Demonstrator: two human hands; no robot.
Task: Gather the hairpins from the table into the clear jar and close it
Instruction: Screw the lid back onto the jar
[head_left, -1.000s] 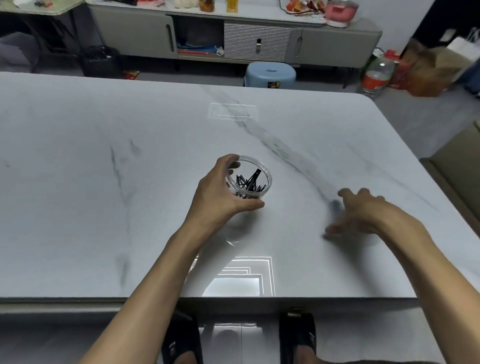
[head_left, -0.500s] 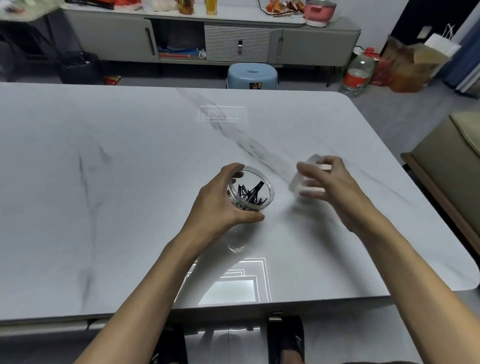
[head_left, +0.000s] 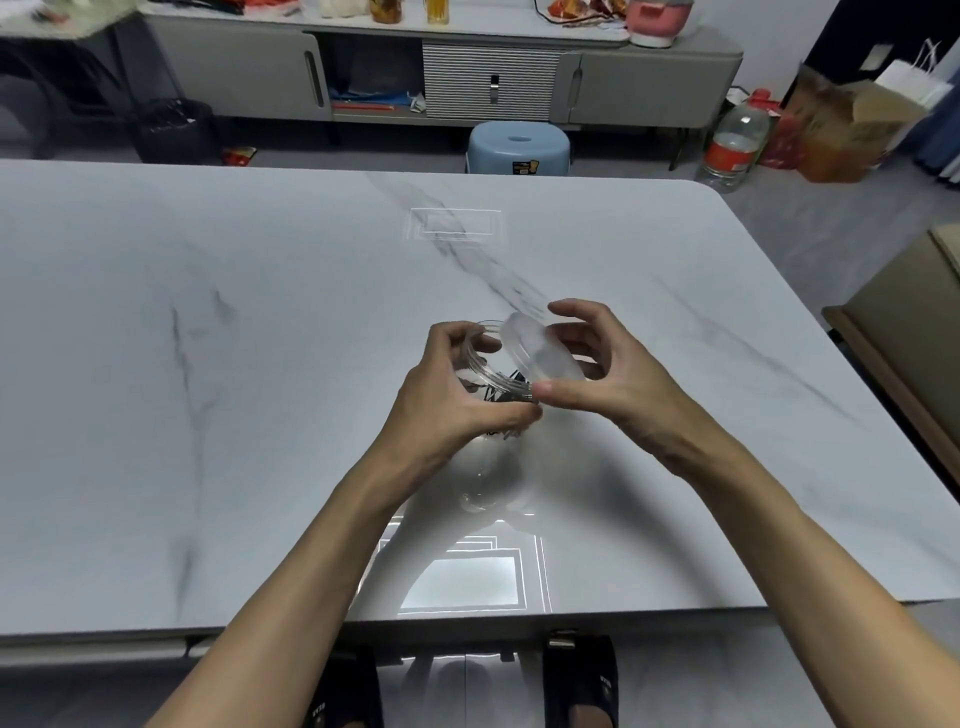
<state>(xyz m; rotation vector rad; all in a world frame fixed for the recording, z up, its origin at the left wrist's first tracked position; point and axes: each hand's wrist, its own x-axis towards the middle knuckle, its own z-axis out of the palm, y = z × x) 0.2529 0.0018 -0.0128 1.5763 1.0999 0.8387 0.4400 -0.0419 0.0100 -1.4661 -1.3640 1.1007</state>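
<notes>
Clear jar with black hairpins in left hand; right hand grips tilted translucent lid.

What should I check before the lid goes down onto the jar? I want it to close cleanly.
1. Hairpins inside clear jar: ok.
2. No pins loose on table: ok, none visible.
3. Left hand steadying jar: ok.
4. Right hand grip on lid: ok.
5. Lid level over jar mouth: not ok, tilted and off to the right.
6. Pins clear of the threads: cannot tell.
</notes>
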